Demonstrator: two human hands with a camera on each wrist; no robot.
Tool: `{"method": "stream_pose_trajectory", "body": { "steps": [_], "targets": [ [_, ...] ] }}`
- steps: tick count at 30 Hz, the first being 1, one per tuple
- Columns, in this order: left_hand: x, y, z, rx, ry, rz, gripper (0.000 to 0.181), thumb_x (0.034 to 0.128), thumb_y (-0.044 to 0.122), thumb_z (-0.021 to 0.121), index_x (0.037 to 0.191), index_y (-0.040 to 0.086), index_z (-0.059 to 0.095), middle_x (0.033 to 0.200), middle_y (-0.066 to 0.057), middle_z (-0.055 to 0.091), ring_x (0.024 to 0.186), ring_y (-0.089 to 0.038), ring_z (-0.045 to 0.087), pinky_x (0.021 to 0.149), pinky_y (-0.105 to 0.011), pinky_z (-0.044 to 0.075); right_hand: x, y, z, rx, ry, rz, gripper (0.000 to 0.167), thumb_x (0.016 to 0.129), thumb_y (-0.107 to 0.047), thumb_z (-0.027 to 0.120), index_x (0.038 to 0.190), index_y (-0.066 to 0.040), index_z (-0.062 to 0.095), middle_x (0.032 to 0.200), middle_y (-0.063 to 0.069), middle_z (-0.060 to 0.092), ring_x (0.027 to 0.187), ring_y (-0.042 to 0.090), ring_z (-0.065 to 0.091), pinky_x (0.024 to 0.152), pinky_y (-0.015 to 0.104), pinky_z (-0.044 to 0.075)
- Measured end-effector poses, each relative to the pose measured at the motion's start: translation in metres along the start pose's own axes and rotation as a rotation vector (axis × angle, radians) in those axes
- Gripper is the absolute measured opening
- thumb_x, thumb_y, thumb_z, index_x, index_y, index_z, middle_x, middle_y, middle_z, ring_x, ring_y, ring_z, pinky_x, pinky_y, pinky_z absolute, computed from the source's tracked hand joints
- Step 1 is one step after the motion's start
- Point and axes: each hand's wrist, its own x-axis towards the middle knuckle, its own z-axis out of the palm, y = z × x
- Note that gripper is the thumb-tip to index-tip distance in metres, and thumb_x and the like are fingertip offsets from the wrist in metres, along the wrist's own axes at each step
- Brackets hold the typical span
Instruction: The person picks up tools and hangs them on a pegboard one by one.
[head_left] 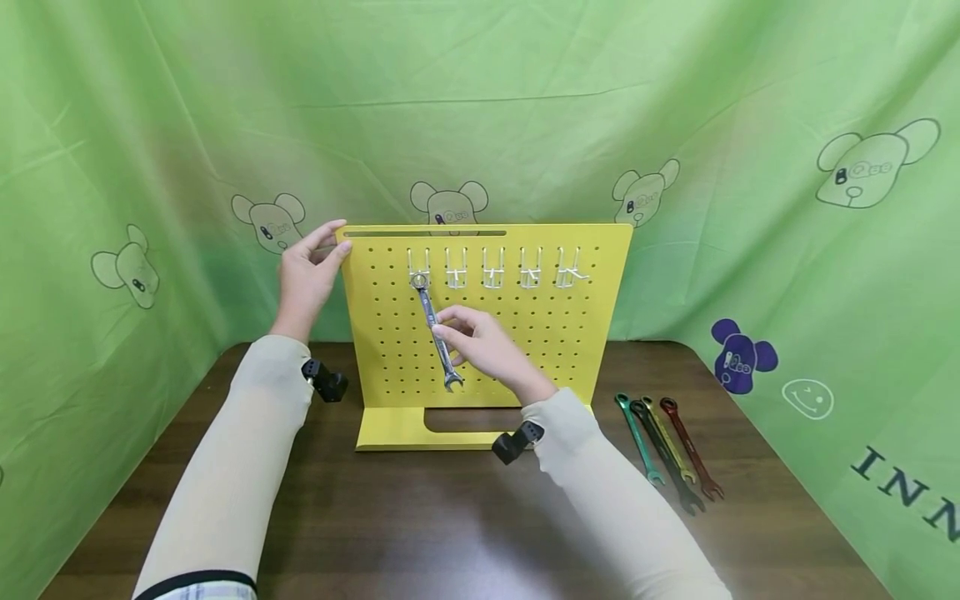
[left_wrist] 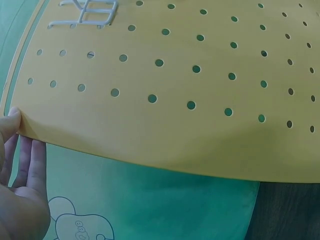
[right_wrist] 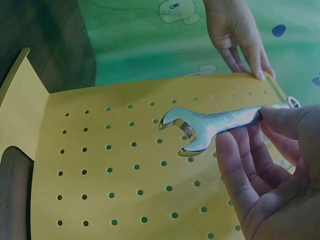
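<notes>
Wrench (right_wrist: pixel 232 121) pinched mid-shaft by right hand (head_left: pixel 487 343), ring end up, seemingly for alignment with hook (head_left: pixel 427 260) just above. Behind, pegboard (head_left: pixel 551 333) pinched at corner by left hand (head_left: pixel 306 273), probably for steadiness. Outward of right hand, four wrenches (head_left: pixel 660 439). Ring-to-hook contact hard to make out; some left fingertips hidden behind pegboard.

Room below rightmost hook (head_left: pixel 572 272), pegboard (head_left: pixel 522 307) behind

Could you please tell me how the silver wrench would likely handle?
The silver wrench looks metallic, so it is probably stiff and fairly heavy for its size. Its polished, glossy surface may feel slippery to the right hand.
</notes>
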Motion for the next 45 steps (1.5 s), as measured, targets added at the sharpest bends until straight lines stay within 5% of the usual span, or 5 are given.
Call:
{"method": "stream_pose_trajectory", "body": {
  "steps": [6,26,45],
  "targets": [
    [0.001,0.0,0.001,-0.002,0.002,0.01,0.038,0.096,0.023,0.07,0.134,0.017,0.067,0.124,-0.005,0.066,0.105,-0.014,0.064,0.09,-0.027,0.054,0.006,0.007,0.001,0.009,0.011,0.025,0.028,0.103,-0.018,0.059,0.122,0.003,0.062,0.101,0.013,0.063,0.09,0.025,0.062,0.074,0.039,0.061],
    [0.0,-0.001,-0.001,-0.01,0.0,0.013,0.037,0.0956,0.024,0.071,0.133,0.02,0.068,0.124,-0.006,0.067,0.104,-0.014,0.064,0.09,-0.026,0.054,0.022,0.022,0.017,0.083,0.093,0.096,0.032,0.103,-0.024,0.06,0.128,-0.004,0.063,0.115,0.011,0.067,0.1,0.024,0.063,0.083,0.033,0.058],
    [0.0,-0.001,-0.001,0.008,-0.002,0.0,0.038,0.0955,0.026,0.071,0.133,0.022,0.068,0.126,-0.006,0.067,0.106,-0.015,0.064,0.091,-0.026,0.054,0.015,0.021,0.017,0.1,0.111,0.127,0.039,0.101,-0.028,0.062,0.132,-0.005,0.059,0.127,0.011,0.062,0.116,0.028,0.058,0.093,0.047,0.053]
  ]
}}
